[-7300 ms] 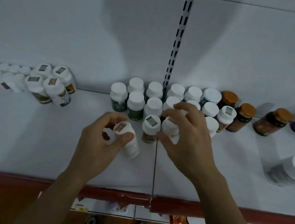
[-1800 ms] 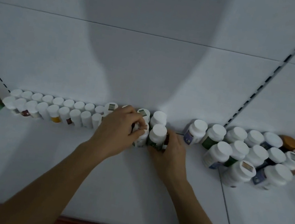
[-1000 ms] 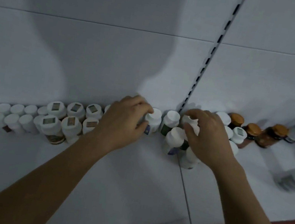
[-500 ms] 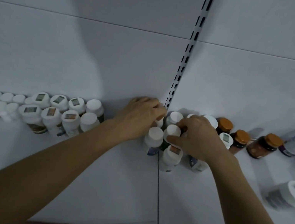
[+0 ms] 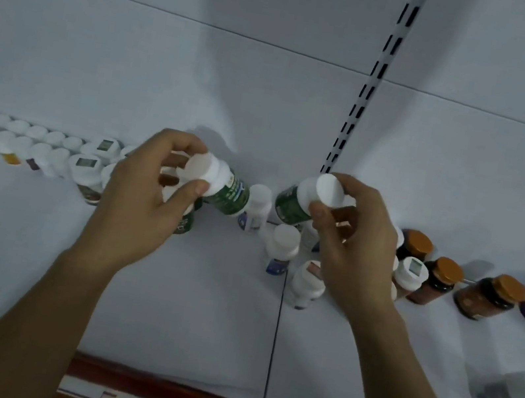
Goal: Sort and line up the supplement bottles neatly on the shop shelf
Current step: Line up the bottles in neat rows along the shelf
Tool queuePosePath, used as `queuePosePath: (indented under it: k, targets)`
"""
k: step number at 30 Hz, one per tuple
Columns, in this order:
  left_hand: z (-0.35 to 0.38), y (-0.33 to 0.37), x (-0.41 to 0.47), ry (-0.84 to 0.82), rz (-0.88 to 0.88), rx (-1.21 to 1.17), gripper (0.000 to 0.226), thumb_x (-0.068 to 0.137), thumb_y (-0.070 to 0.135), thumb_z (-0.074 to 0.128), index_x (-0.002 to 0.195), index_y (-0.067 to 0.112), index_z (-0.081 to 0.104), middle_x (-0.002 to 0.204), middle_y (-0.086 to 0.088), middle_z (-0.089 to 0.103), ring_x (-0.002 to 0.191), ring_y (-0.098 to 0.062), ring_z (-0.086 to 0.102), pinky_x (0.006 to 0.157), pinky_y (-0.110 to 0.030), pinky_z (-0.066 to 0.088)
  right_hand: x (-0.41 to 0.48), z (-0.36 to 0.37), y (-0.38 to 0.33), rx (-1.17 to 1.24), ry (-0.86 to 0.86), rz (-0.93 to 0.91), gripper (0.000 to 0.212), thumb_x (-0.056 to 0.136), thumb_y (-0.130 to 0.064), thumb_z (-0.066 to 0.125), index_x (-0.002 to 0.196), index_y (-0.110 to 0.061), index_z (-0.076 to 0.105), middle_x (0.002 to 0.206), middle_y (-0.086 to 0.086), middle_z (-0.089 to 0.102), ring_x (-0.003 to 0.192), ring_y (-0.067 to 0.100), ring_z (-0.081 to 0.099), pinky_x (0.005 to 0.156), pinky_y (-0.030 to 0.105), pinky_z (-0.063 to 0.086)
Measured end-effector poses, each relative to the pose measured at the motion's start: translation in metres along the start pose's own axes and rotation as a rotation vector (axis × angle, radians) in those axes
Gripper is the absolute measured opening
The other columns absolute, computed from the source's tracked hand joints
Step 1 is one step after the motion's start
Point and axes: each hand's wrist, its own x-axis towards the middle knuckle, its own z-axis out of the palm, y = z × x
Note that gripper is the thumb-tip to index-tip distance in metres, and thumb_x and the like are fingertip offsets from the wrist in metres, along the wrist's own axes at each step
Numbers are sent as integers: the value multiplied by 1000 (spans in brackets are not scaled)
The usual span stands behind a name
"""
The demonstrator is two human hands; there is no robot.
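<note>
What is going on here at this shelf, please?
A person is sorting supplement bottles on a white shelf. The left hand grips one green-labelled bottle by its white cap, tilted. The right hand grips a second green-labelled bottle the same way. A neat row of white-capped bottles stands at the left, and brown bottles stand at the right.

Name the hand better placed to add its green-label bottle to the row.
Left. The left hand holds its green-label bottle beside the row; the right hand is farther, past a loose white bottle.
</note>
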Motion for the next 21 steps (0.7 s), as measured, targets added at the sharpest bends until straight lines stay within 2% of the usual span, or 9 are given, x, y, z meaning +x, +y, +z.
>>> queuePosePath:
  k: [4,5,7,9,11,17,19,21]
  targets:
    - [-27,-14,-44,38,-19,77,28,89,28,65,117,25,62,119,22,62,113,-7,62,88,-23,54,8,51,-9,-8,-66,-66,30,97,-25,66,126,-18,59,116,-4,56,82,3,57,75,9,45]
    - [-31,-19,-52,43,-35,83,28,89,30,66,116,26,62,120,23,62,112,-6,61,87,-23,55,10,64,-11,-22,-87,-66,31,99,-25,64,127,-15,60,116,-2,56,82,5,58,78,14,47]
    - [-38,-28,-64,52,-70,78,24,92,30,70,114,31,61,117,23,63,111,-7,62,84,-27,56,15,90,-16,-84,-167,-35,31,100,-22,61,129,-10,59,119,7,57,92,22,60,82,30,46]
    - [-42,-38,-72,50,-88,84,23,91,28,67,113,32,61,114,22,63,110,-9,63,83,-31,57,18,112,-21,-175,-242,2,33,101,-20,59,131,-7,57,123,14,55,100,34,57,80,31,36]
    - [-45,-46,-75,41,-93,101,25,89,27,65,113,29,61,114,22,62,110,-9,62,82,-33,58,18,127,-27,-251,-282,21,33,101,-20,57,131,-6,55,125,16,52,101,37,55,76,32,32]
    - [-58,-58,-71,-14,-29,183,33,91,11,72,114,31,59,116,23,58,111,-9,59,83,-24,55,18,154,-24,-313,-339,135,31,100,-13,56,129,-3,52,126,18,50,104,38,56,74,31,30]
    - [-61,-59,-66,-35,-16,187,32,90,10,72,114,28,60,116,20,59,110,-8,59,83,-23,56,15,160,-20,-278,-344,155,36,98,-9,56,133,-5,50,128,18,49,106,37,56,76,29,32]
    - [-64,-58,-60,-47,-12,177,32,90,9,73,114,26,61,116,20,59,111,-6,59,84,-23,56,7,159,-18,-206,-319,154,46,99,-8,55,143,-11,43,132,16,48,109,36,55,81,35,40]
